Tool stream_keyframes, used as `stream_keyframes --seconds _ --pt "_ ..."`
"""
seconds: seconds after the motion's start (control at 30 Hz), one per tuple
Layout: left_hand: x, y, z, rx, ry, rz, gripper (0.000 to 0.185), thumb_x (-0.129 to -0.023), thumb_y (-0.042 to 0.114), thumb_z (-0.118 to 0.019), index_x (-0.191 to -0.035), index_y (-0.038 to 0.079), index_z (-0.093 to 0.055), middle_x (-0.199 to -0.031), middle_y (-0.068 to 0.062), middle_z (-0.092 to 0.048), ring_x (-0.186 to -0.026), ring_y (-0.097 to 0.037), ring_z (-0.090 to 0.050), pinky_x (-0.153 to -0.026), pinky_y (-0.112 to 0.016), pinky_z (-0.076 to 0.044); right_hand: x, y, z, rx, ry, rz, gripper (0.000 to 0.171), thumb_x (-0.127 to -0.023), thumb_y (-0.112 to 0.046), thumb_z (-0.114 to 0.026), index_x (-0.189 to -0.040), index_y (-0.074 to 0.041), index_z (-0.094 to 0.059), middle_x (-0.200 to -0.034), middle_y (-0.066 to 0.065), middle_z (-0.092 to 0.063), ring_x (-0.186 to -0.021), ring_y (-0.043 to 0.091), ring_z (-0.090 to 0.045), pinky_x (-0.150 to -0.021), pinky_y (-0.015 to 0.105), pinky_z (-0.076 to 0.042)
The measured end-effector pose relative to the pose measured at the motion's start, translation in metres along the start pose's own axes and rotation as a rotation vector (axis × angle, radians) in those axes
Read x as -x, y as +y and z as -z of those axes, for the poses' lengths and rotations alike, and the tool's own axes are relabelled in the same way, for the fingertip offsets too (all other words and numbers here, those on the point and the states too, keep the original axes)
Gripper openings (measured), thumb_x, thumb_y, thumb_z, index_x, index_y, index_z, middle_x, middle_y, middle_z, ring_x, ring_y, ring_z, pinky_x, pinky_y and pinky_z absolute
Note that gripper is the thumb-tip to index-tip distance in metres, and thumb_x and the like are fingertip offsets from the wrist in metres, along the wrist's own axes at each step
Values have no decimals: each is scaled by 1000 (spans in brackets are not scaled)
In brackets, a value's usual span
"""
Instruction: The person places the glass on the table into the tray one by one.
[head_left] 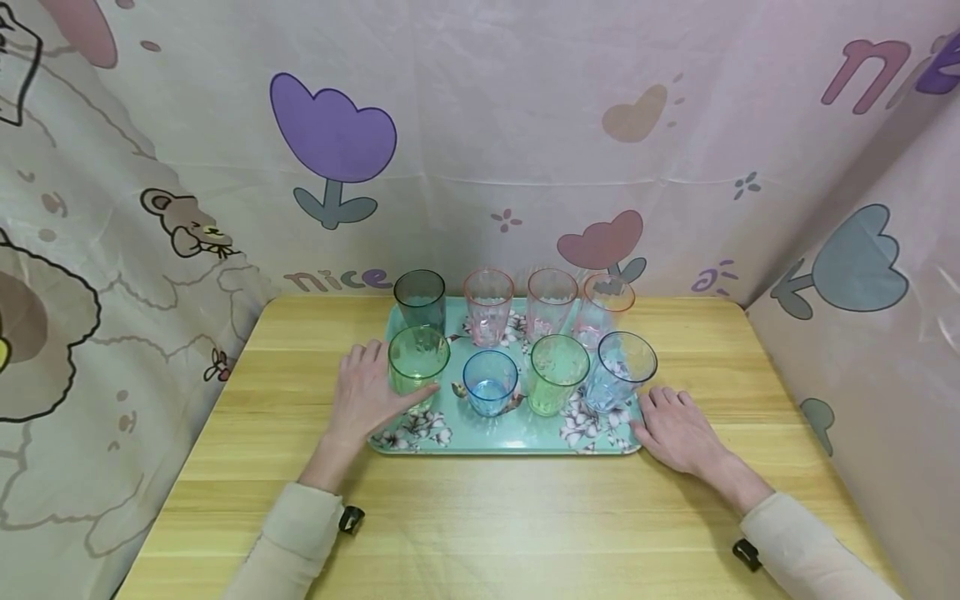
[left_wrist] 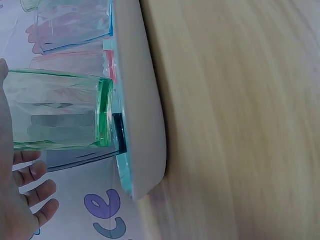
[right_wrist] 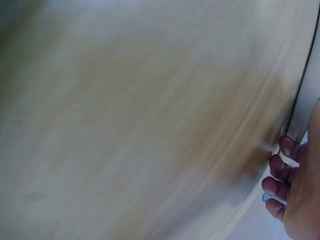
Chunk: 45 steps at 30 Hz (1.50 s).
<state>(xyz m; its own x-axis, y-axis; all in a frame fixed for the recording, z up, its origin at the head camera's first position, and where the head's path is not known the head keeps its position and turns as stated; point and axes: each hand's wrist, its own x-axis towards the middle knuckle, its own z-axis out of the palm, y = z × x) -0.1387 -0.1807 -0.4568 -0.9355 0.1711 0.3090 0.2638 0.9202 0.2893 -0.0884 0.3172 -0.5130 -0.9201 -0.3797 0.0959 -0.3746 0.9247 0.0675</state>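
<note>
A mint-green floral tray holds several clear coloured glasses in two rows. My left hand is at the front-left green glass, thumb stretched across its near side and fingers spread on its left. In the left wrist view, that green glass stands upright between thumb and fingertips, its thick base over the tray. My right hand rests at the tray's front-right corner with relaxed fingers, close to a blue-rimmed glass. The right wrist view catches the fingertips near the tray's side.
Between the front glasses stand a short blue glass and another green glass. Behind are a dark grey glass and three pink ones, including a middle pink glass. A patterned curtain borders the wooden table.
</note>
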Motion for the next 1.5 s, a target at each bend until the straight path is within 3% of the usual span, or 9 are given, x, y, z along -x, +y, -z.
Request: stream_keyframes --seconds 0.23,0.73,1.07,1.3,1.5 --pt "-1 0 -6 21 4 24 99 -73 74 -80 -132 -2 -57 -119 -21 -65 -100 -35 -51 -86 -46 -43 0 -1 0 -5 -1 -5 47 -102 -36 -56 -122 5 -62 -105 18 -63 -102 35 -59 -91 53 -46" --pt "2 -5 -13 35 -33 75 101 -77 79 -74 -132 -4 -57 -113 -19 -63 -97 -32 -49 -84 -43 -41 0 -5 0 -13 4 -2 44 -101 -36 -56 -119 4 -63 -103 17 -63 -100 34 -58 -89 51 -45" --pt "6 -8 -16 73 -61 120 106 -81 82 -67 -137 -6 -54 -124 -23 -62 -109 -35 -52 -95 -50 -45 0 -1 1 -5 -1 -2 43 -102 -36 -56 -117 4 -63 -102 16 -62 -99 34 -57 -90 52 -46" --pt "5 -9 -15 79 -69 112 110 -79 82 -69 -140 -8 -51 -132 -24 -58 -117 -39 -53 -100 -53 -46 0 -2 2 -21 -11 -7 46 -102 -36 -56 -121 5 -62 -105 18 -63 -102 36 -58 -91 53 -47" --pt "4 -12 -13 105 -75 95 114 -76 82 -73 -144 -6 -46 -135 -24 -57 -124 -40 -55 -107 -56 -46 -2 -1 3 -47 -22 -25 40 -101 -37 -59 -113 1 -63 -99 15 -60 -97 34 -57 -88 53 -47"
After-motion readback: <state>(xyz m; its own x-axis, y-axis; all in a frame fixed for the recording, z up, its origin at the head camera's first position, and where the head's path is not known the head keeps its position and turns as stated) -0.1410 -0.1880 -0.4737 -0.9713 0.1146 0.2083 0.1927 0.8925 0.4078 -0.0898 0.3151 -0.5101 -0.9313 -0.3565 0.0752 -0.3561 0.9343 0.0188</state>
